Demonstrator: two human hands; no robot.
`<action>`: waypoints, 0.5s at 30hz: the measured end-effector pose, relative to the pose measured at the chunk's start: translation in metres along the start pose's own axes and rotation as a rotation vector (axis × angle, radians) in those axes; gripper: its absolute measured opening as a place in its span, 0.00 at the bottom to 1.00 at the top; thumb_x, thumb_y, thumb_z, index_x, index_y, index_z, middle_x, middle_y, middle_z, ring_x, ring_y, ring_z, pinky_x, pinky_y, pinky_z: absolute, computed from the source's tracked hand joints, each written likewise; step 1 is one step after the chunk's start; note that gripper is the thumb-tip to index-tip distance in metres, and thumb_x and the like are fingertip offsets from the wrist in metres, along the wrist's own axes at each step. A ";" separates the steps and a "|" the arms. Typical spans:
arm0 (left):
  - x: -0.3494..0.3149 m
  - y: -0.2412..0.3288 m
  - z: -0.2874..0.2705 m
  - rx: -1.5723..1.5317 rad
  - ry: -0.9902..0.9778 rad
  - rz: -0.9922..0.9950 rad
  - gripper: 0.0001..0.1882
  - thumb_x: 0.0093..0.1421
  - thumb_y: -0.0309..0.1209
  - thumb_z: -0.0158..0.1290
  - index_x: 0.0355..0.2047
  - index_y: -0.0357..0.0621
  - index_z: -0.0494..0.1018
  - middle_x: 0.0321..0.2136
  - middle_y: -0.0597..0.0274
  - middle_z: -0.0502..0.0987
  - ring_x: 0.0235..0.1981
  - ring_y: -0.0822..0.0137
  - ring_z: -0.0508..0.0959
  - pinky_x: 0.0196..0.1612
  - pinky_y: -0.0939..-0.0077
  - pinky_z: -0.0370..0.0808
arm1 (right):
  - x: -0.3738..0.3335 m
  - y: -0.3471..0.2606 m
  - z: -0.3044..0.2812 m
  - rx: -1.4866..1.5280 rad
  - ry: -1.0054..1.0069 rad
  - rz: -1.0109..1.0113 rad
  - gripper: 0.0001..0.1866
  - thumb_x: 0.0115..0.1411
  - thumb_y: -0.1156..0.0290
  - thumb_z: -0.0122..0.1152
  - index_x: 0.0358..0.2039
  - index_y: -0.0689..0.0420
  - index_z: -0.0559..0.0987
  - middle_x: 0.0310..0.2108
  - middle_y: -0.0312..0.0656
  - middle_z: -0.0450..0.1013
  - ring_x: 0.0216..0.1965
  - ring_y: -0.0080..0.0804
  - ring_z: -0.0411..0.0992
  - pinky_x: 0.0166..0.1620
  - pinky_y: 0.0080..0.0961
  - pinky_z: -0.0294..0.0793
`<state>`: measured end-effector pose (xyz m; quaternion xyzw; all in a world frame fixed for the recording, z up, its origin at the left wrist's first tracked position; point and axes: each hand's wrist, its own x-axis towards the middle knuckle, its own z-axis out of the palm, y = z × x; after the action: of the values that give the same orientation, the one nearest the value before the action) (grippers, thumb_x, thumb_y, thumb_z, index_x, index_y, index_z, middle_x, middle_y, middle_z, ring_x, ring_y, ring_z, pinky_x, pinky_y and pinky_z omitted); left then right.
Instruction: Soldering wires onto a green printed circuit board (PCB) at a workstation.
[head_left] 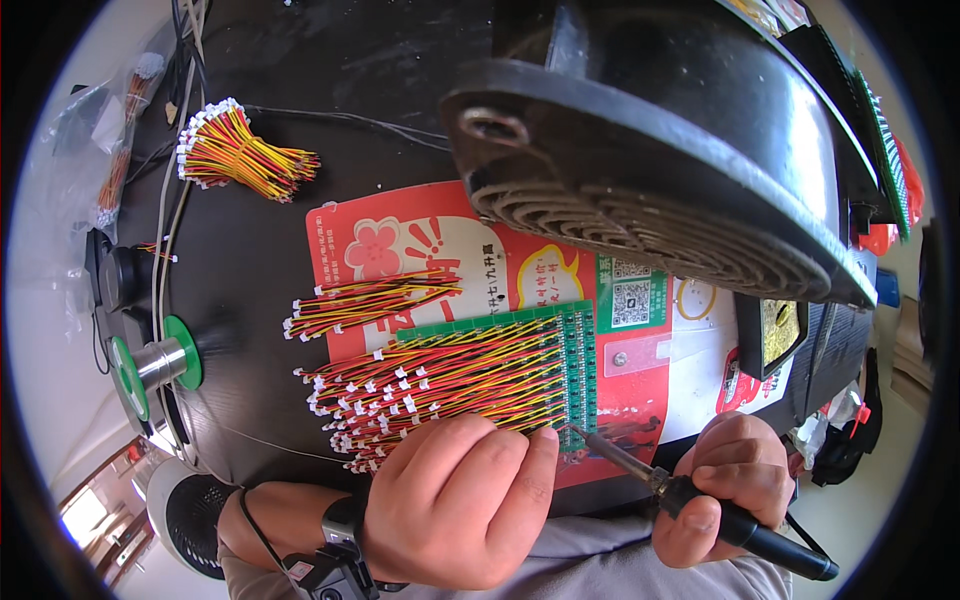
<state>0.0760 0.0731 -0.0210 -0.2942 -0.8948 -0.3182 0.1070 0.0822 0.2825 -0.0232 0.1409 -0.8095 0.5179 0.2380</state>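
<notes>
Head view: green circuit-board strip [580, 370], long axis 12-to-6 o'clock, lies toward 10 o'clock from the right hand [742, 465], which grips the soldering iron [682, 494]; left hand [460, 500] is nearer, fingers bunched by the 6-o'clock end, pinch hidden, cannot tell.

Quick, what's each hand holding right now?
Left hand: fingers curled by the green circuit board; whether it holds anything is hidden.
Right hand: closed, holding the soldering iron.

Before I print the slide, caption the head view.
Right hand angles a soldering iron toward the near end of a green circuit-board panel, left hand beside its multicoloured wires.
</notes>
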 end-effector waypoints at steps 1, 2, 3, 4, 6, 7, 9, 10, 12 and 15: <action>0.000 0.001 -0.001 0.003 -0.009 -0.009 0.14 0.42 0.17 0.61 0.33 0.32 0.80 0.26 0.60 0.74 0.22 0.62 0.73 0.25 0.72 0.72 | 0.001 0.000 -0.001 -0.011 -0.006 -0.002 0.14 0.58 0.63 0.61 0.27 0.61 0.70 0.14 0.35 0.62 0.12 0.21 0.61 0.15 0.17 0.56; 0.001 0.003 -0.001 0.006 -0.017 -0.017 0.14 0.42 0.18 0.61 0.33 0.32 0.80 0.26 0.60 0.74 0.22 0.62 0.73 0.25 0.72 0.72 | 0.001 -0.001 -0.001 -0.021 -0.012 -0.005 0.14 0.57 0.63 0.61 0.27 0.61 0.70 0.14 0.35 0.62 0.12 0.21 0.61 0.15 0.17 0.57; 0.001 0.002 -0.001 0.005 -0.018 -0.018 0.14 0.42 0.18 0.61 0.33 0.32 0.80 0.26 0.60 0.74 0.22 0.62 0.73 0.25 0.72 0.72 | 0.001 0.000 -0.001 -0.021 -0.013 -0.004 0.14 0.57 0.63 0.61 0.27 0.61 0.70 0.14 0.35 0.62 0.12 0.21 0.61 0.15 0.17 0.57; 0.002 0.002 -0.001 0.013 -0.020 -0.016 0.14 0.43 0.18 0.61 0.34 0.32 0.80 0.26 0.60 0.75 0.23 0.62 0.73 0.26 0.72 0.73 | 0.001 0.000 0.000 -0.015 -0.012 -0.002 0.14 0.57 0.63 0.61 0.27 0.61 0.70 0.14 0.35 0.62 0.12 0.21 0.61 0.15 0.17 0.57; 0.002 0.001 -0.001 0.020 -0.023 -0.014 0.14 0.43 0.18 0.61 0.34 0.32 0.80 0.26 0.60 0.75 0.24 0.62 0.73 0.26 0.72 0.73 | 0.001 0.000 0.000 -0.011 -0.011 -0.001 0.14 0.57 0.63 0.61 0.27 0.61 0.70 0.14 0.35 0.62 0.12 0.22 0.61 0.15 0.17 0.57; 0.001 0.001 -0.001 0.017 -0.025 -0.012 0.14 0.43 0.18 0.61 0.34 0.32 0.80 0.26 0.60 0.74 0.24 0.62 0.73 0.26 0.72 0.73 | 0.001 -0.001 0.000 -0.020 -0.015 0.001 0.14 0.57 0.62 0.61 0.27 0.60 0.70 0.14 0.35 0.62 0.12 0.21 0.61 0.15 0.17 0.57; 0.001 0.000 -0.001 0.014 -0.029 -0.010 0.15 0.43 0.18 0.61 0.34 0.32 0.80 0.26 0.60 0.74 0.25 0.62 0.74 0.26 0.72 0.73 | 0.001 -0.001 0.001 -0.028 -0.019 0.004 0.14 0.57 0.62 0.61 0.27 0.60 0.70 0.14 0.35 0.62 0.12 0.21 0.61 0.15 0.17 0.57; 0.002 0.001 -0.002 0.016 -0.034 -0.012 0.15 0.42 0.18 0.61 0.34 0.32 0.80 0.26 0.60 0.74 0.25 0.62 0.73 0.26 0.72 0.73 | 0.001 -0.001 0.001 -0.027 -0.010 0.002 0.15 0.57 0.62 0.61 0.27 0.60 0.70 0.14 0.35 0.62 0.12 0.21 0.61 0.15 0.17 0.56; 0.002 0.001 -0.002 0.018 -0.040 -0.013 0.15 0.42 0.18 0.61 0.34 0.32 0.80 0.26 0.60 0.74 0.25 0.61 0.73 0.27 0.72 0.73 | 0.001 0.000 0.002 -0.025 -0.001 0.000 0.15 0.57 0.62 0.61 0.27 0.60 0.70 0.14 0.35 0.62 0.12 0.21 0.61 0.15 0.17 0.56; 0.002 0.002 -0.002 0.016 -0.044 -0.013 0.15 0.42 0.18 0.60 0.34 0.32 0.80 0.26 0.60 0.74 0.25 0.61 0.74 0.27 0.71 0.73 | 0.000 -0.001 0.002 -0.030 0.001 -0.003 0.15 0.58 0.61 0.61 0.27 0.60 0.70 0.14 0.35 0.62 0.12 0.21 0.61 0.15 0.17 0.56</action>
<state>0.0757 0.0742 -0.0180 -0.2947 -0.9013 -0.3053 0.0877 0.0823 0.2807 -0.0227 0.1383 -0.8167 0.5055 0.2414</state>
